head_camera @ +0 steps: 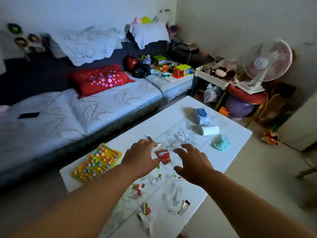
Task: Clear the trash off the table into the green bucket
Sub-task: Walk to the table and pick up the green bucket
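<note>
Trash is scattered over a white table [228, 152]. A red snack wrapper [164, 157] lies mid-table between my hands. My left hand [140, 157] hovers just left of it, fingers spread and holding nothing. My right hand [192, 162] hovers just right of it, fingers spread and empty too. A crumpled white paper [181, 135] lies beyond the wrapper. Nearer me lie small red and green scraps [138, 189], a clear plastic wrapper [172, 194], a foil wrapper [184, 206] and another wrapper [146, 209]. No green bucket is in view.
A yellow bead board [97, 163] sits at the table's left edge. At the far end are a blue tissue pack [201, 115], a white roll [210, 130] and a teal crumpled cloth [221, 142]. A sofa [103, 107] runs along the left, a fan [264, 60] stands at the right.
</note>
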The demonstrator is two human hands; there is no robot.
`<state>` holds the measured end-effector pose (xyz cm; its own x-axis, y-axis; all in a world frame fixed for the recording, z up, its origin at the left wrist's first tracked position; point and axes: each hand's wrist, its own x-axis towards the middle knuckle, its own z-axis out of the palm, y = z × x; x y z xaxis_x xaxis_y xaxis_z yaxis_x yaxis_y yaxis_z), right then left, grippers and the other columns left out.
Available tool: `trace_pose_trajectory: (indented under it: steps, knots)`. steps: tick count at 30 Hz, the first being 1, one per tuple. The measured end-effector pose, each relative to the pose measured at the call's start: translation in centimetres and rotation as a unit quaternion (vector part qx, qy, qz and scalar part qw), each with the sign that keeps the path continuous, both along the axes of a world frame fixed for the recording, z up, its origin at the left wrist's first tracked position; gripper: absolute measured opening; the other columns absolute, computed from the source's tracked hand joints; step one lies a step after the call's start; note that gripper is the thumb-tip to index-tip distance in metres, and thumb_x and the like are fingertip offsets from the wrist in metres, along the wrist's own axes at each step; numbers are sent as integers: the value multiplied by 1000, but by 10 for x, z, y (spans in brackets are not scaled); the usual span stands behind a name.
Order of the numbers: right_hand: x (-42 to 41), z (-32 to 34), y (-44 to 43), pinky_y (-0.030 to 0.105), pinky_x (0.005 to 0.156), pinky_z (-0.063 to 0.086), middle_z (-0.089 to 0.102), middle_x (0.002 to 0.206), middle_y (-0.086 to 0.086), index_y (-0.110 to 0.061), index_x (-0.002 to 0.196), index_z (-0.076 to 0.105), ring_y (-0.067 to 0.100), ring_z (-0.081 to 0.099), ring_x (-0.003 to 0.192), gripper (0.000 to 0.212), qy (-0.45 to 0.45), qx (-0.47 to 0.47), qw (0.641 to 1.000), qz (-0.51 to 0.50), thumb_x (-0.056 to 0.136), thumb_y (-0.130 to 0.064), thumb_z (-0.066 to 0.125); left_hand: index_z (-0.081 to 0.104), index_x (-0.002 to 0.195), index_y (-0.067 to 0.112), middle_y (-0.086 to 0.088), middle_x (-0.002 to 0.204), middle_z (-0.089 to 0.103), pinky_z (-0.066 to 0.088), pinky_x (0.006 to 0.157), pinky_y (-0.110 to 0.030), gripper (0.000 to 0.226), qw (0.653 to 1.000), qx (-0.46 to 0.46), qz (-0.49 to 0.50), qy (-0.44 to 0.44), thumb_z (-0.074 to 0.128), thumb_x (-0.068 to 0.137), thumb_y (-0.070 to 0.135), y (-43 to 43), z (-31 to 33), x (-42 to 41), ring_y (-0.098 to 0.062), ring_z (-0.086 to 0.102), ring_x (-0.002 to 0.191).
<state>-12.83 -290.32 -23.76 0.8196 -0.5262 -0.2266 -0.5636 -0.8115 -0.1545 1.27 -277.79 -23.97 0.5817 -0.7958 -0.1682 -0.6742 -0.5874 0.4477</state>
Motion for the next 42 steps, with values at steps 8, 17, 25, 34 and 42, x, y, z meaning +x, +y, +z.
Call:
trace_pose_trajectory:
  steps: [8, 17, 25, 34, 42]
  knots:
    - [82, 0, -71, 47, 107, 33, 19, 156, 7, -33, 143, 30, 32, 36, 135, 64, 37, -28, 976, 211, 86, -45, 57, 46, 136, 30, 0, 146, 40, 32, 109, -34, 61, 984, -6, 176, 30, 59, 79, 48, -23, -18, 17, -20, 36, 134]
    - [107, -15, -31, 45, 108, 34, 22, 156, 4, -33, 143, 28, 28, 35, 137, 65, 17, -6, 947, 321, 86, -46, 56, 43, 138, 32, 2, 149, 34, 32, 108, -36, 58, 957, -13, 290, 22, 60, 83, 44, 16, -24, -4, -20, 33, 135]
    - [96, -50, -20, 42, 106, 37, 28, 154, 2, -34, 145, 27, 25, 40, 135, 67, 8, 15, 945, 328, 86, -47, 56, 38, 140, 34, 3, 154, 29, 31, 110, -41, 60, 956, 18, 292, 10, 55, 84, 48, 24, -61, -38, -21, 28, 138]
    - [140, -166, -35, 42, 112, 29, 27, 155, -3, -37, 146, 20, 22, 33, 139, 68, 8, -10, 910, 415, 88, -48, 52, 33, 143, 34, 3, 156, 25, 25, 111, -41, 62, 938, 14, 345, -14, 50, 86, 51, -10, -175, -13, -22, 25, 141]
    - [152, -326, -84, 46, 115, 26, 32, 152, -9, -39, 145, 21, 17, 33, 139, 69, -74, 22, 934, 349, 86, -54, 53, 26, 146, 36, 4, 159, 14, 16, 113, -38, 62, 943, 41, 302, -131, 45, 89, 50, -52, -326, 6, -20, 14, 144]
